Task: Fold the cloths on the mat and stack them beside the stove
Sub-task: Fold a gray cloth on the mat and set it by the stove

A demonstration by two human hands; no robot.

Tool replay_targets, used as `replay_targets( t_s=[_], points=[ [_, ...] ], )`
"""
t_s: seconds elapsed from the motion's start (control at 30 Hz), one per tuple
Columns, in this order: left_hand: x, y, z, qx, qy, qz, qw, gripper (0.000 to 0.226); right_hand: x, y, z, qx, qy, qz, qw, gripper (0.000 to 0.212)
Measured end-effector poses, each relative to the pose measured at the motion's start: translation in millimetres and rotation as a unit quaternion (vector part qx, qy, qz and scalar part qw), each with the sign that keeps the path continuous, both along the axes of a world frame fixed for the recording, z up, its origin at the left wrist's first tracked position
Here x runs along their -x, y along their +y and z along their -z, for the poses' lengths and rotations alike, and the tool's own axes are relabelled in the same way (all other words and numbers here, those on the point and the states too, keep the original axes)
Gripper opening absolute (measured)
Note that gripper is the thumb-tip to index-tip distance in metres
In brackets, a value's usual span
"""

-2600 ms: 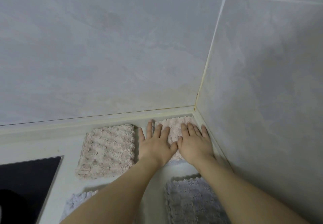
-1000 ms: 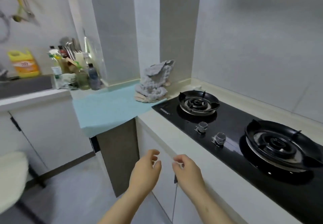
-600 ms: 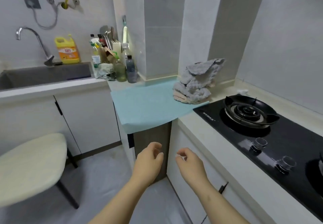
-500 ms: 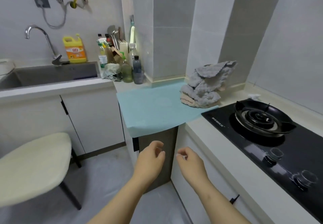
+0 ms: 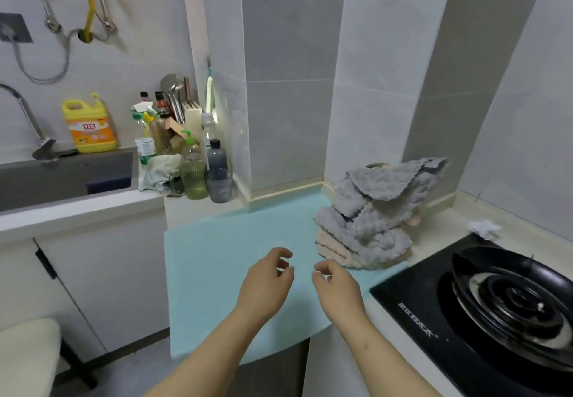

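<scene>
A light blue mat (image 5: 223, 251) covers the counter left of the black stove (image 5: 483, 313). On the mat's far right corner lies a crumpled heap of grey cloths (image 5: 375, 210), with a pinkish-beige cloth (image 5: 333, 249) under its front edge. My left hand (image 5: 266, 282) and my right hand (image 5: 336, 285) hover side by side over the middle of the mat, just in front and left of the heap. Both hands are empty, fingers loosely curled and apart, not touching any cloth.
Bottles, a green glass (image 5: 193, 179) and a knife block crowd the counter behind the mat's left corner. A sink (image 5: 62, 179) with a yellow detergent jug (image 5: 90, 127) lies far left. A white crumpled scrap (image 5: 483, 229) sits behind the stove. A cream stool (image 5: 24, 353) stands below left.
I turned from the corner with the folded cloths toward the mat. The view closed in on it, and both empty hands rose from below the counter edge to above the mat.
</scene>
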State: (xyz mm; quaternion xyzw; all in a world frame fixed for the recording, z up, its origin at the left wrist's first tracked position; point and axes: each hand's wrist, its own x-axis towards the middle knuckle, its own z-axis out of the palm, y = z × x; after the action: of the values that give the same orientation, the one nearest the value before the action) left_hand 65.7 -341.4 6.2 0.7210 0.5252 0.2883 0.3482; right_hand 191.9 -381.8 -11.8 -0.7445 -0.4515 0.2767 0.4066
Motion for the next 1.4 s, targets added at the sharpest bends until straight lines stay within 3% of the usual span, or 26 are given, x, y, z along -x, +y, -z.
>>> replay_targets(
  t_s=[0.3, 0.43, 0.5, 0.6, 0.77, 0.87, 1.13, 1.27, 1.4],
  points=[
    [-62.1, 88.6, -17.9, -0.004, -0.009, 0.082, 0.997, 0.028, -57.1, 69.3, -21.1, -0.039, 0.004, 0.126, 0.991, 0.019],
    [-81.2, 110.8, -25.9, -0.015, 0.0, 0.132, 0.991, 0.029, -75.7, 78.6, -34.6, -0.108, 0.021, 0.194, 0.975, 0.035],
    [-88.2, 122.4, -30.4, -0.016, -0.01, 0.146, 0.989, 0.028, -84.8, 83.7, -43.5, -0.14, -0.02, 0.242, 0.96, 0.047],
    [-94.9, 136.2, -29.9, -0.007, -0.026, 0.157, 0.987, 0.028, -97.9, 94.3, -48.6, -0.11, -0.109, 0.279, 0.948, 0.059],
    [-90.1, 152.1, -19.0, 0.025, -0.04, 0.148, 0.988, 0.027, -116.1, 110.1, -39.9, 0.004, -0.103, 0.24, 0.965, 0.065],
    [-80.1, 164.3, -10.6, 0.045, -0.042, 0.122, 0.991, 0.027, -119.6, 120.6, -27.5, 0.014, -0.038, 0.202, 0.979, 0.07],
    [-64.0, 180.3, 5.5, 0.081, -0.043, 0.087, 0.992, 0.026, -90.9, 150.0, -4.2, 0.078, -0.063, 0.097, 0.99, 0.07],
    [-49.4, 188.8, 12.2, 0.101, -0.056, 0.056, 0.992, 0.024, -71.4, 162.1, 4.5, 0.078, -0.057, 0.021, 0.995, 0.064],
    [-31.5, 199.1, 12.7, 0.116, -0.118, -0.016, 0.986, 0.021, -51.4, 169.2, -1.9, 0.056, -0.097, -0.008, 0.994, 0.045]
  ],
)
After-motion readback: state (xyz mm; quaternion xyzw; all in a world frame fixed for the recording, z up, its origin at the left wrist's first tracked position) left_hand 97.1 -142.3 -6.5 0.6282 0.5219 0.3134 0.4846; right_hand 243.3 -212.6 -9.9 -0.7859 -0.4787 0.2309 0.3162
